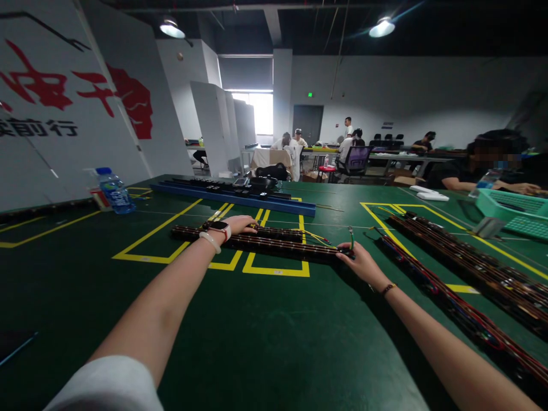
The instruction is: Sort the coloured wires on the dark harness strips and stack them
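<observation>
Two long dark wired strips (274, 242) lie side by side across the yellow floor-tape markings on the green table (265, 342). My left hand (240, 224), with a watch and a bracelet on its wrist, rests on the far strip with its fingers curled over it. My right hand (357, 258) grips the right end of the near strip, where yellow and green wires (338, 237) stick out. Both arms are stretched far forward.
More long wired strips (471, 274) run diagonally at the right. A blue rail with black parts (240, 197) lies beyond. A water bottle (113, 191) stands at the left; a teal basket (514, 208) and a seated person (483, 165) are at the right. Other people sit far back.
</observation>
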The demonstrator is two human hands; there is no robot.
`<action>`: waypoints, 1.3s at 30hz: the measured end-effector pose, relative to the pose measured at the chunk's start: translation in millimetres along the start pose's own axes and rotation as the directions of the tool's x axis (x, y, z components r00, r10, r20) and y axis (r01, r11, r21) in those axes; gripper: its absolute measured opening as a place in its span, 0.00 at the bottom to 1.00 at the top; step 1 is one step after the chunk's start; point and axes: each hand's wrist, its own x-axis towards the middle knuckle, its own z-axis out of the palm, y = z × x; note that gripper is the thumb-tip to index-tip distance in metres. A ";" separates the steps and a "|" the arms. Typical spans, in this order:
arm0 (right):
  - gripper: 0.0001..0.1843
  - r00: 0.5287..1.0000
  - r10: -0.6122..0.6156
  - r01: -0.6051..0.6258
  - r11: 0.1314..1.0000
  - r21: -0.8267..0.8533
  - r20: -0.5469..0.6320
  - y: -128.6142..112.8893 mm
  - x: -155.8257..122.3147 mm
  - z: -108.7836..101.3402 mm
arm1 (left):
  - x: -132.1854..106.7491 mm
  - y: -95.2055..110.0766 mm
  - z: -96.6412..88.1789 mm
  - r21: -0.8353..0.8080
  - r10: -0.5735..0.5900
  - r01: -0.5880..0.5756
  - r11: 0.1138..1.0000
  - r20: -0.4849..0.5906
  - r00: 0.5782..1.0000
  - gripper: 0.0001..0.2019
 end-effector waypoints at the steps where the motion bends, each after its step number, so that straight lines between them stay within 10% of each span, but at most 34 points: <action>1: 0.20 1.000 -0.003 0.003 1.000 0.020 0.014 -1.0 -0.7 -0.1 | 0.1 -2.1 0.0 0.001 0.008 -0.008 1.000 0.008 1.000 0.23; 10: 0.19 0.999 -0.027 0.025 0.997 0.074 0.026 -7.7 0.9 7.0 | -3.6 -28.9 2.9 0.027 -0.005 0.005 1.000 0.012 1.000 0.21; 22: 0.18 0.999 -0.032 0.032 0.999 -0.001 -0.035 -23.4 15.4 29.1 | -46.5 -73.1 -14.2 0.020 -0.389 0.389 0.921 -0.017 0.921 0.26; 29: 0.17 0.998 -0.027 0.026 0.999 -0.029 -0.049 -39.6 38.3 50.8 | -66.6 -29.8 -17.5 -0.014 -0.448 0.462 0.887 -0.275 0.851 0.25; 39: 0.19 0.997 -0.069 0.069 0.997 -0.032 0.021 -16.9 19.9 13.1 | -113.3 54.8 21.8 0.073 -0.265 0.292 0.954 -0.259 0.929 0.30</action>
